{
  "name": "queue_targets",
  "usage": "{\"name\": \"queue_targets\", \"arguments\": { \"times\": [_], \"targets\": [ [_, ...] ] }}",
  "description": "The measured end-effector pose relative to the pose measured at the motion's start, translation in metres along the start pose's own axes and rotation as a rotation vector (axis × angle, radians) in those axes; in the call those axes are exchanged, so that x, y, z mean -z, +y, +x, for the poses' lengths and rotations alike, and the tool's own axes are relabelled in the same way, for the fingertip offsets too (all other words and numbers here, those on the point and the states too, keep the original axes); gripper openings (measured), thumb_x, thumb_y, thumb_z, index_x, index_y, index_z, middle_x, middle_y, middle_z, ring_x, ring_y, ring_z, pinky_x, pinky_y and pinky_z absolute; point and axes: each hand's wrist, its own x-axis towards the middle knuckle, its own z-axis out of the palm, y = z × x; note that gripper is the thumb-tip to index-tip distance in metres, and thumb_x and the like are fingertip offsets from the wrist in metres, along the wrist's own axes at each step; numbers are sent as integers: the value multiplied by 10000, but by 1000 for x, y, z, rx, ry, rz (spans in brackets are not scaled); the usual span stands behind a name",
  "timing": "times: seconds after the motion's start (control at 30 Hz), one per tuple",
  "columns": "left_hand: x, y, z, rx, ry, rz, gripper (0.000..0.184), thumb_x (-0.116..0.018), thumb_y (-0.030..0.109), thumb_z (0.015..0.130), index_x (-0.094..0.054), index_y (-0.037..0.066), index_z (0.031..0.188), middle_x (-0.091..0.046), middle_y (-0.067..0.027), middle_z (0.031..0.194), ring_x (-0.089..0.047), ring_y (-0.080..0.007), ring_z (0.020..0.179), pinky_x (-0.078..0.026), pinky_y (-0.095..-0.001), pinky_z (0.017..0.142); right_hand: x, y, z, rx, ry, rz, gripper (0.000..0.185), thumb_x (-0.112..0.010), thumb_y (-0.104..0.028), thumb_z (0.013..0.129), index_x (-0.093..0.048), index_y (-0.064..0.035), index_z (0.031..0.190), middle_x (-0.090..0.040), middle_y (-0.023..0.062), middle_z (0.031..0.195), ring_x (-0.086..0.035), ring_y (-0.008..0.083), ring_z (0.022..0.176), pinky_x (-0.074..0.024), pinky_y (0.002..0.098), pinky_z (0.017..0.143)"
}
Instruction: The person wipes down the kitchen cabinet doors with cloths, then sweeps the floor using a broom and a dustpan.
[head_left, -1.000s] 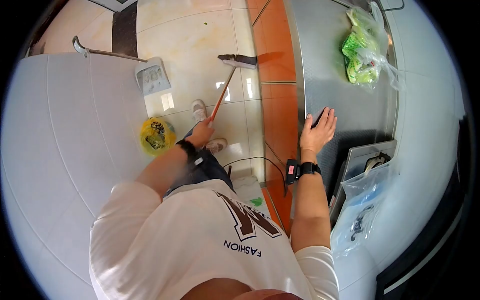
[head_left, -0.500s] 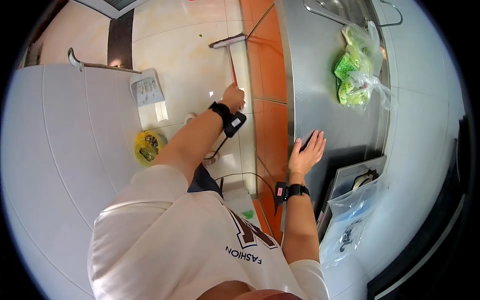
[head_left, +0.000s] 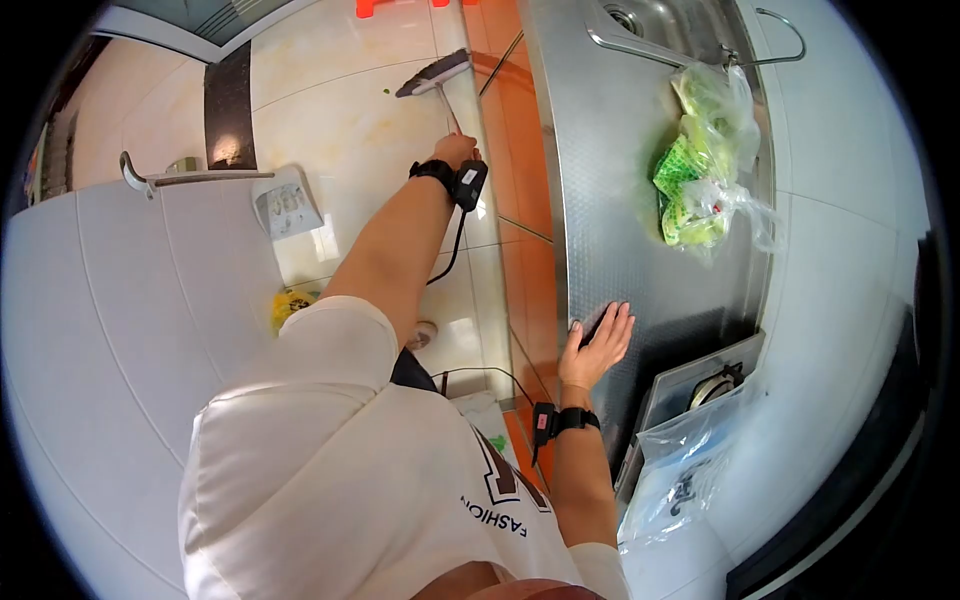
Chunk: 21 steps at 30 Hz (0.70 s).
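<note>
My left hand (head_left: 457,150) reaches far out over the tiled floor, fingers wrapped round the handle of a broom (head_left: 434,76). Its dark bristles and pale head rest on the floor near the orange cabinets. A small green scrap (head_left: 386,91) lies just left of the bristles. My right hand (head_left: 600,345) lies flat on the steel countertop (head_left: 610,240), fingers stretched out and holding nothing. Both wrists wear black straps with small boxes.
A sink (head_left: 665,30) and a plastic bag of green vegetables (head_left: 690,170) are on the counter. Nearer stands a stove (head_left: 700,385) beside clear plastic. Orange cabinet fronts (head_left: 525,170) line the floor. Left are a yellow bag (head_left: 290,306) and a white printed object (head_left: 288,203).
My left arm has stretched farther forward with the broom, and the broom head has tilted. The view has shifted, showing more of the sink and red legs at the top. My right hand stays on the counter.
</note>
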Motion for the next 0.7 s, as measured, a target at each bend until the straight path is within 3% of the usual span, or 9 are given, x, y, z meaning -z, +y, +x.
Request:
{"name": "queue_targets", "arguments": {
  "times": [0.2,0.3,0.4,0.47,0.5,0.53,0.6,0.67,0.7],
  "targets": [
    [-14,12,-37,-153,-41,192,67,-480,87,916,-507,55,968,-562,-104,745,-562,-211,630,-475,-390,472,1,-3,0,-6,18,8,673,-591,-306,825,-378,-56,1413,-308,139,1501,-240,380,1382,-187,534,1114],
    [-33,4,-54,48,109,-521,147,-403,284,958,-449,154,907,-451,-41,634,-464,-244,520,-426,-381,453,0,-2,0,2,24,19,671,-589,-307,827,-380,-55,1412,-312,139,1499,-242,381,1382,-190,534,1113],
    [-6,-23,-17,199,113,-680,166,-373,321,966,-451,184,914,-461,-25,655,-486,-223,585,-420,-364,469,-3,2,1,6,20,6,665,-584,-313,831,-385,-52,1409,-315,140,1496,-239,380,1383,-189,534,1114],
    [26,-46,47,-68,54,221,121,-537,119,832,-545,81,947,-623,-67,799,-600,-228,744,-510,-429,585,-2,3,1,13,9,-4,662,-582,-318,832,-388,-51,1406,-317,141,1495,-237,378,1385,-187,533,1115],
    [30,-38,38,-62,52,218,121,-537,119,832,-545,81,947,-623,-67,799,-600,-228,744,-510,-429,585,0,0,1,8,7,4,666,-579,-325,833,-386,-50,1408,-315,142,1496,-236,379,1385,-185,533,1115],
    [34,-15,18,-300,33,693,142,-437,199,898,-544,106,894,-573,-32,741,-559,-202,687,-489,-384,557,1,-1,1,2,4,14,670,-577,-331,833,-384,-50,1410,-314,144,1497,-234,380,1385,-183,533,1115],
    [48,-13,20,-537,11,1163,281,-338,279,964,-543,130,841,-522,3,683,-519,-177,629,-468,-339,530,1,-2,0,0,1,17,674,-581,-323,830,-379,-50,1413,-311,146,1498,-231,382,1386,-179,533,1116],
    [71,-45,82,-212,-241,-197,103,-470,184,885,-533,105,868,-547,-40,699,-546,-211,659,-482,-381,542,1,-2,2,2,4,20,679,-586,-314,828,-374,-50,1416,-309,148,1499,-229,383,1386,-176,533,1117],
    [70,-23,44,-159,-123,-264,45,-481,138,871,-499,99,884,-517,-54,673,-507,-208,581,-456,-385,495,0,-2,1,-4,1,21,681,-586,-307,827,-370,-49,1418,-305,150,1501,-227,385,1387,-172,534,1118]
  ]
}}
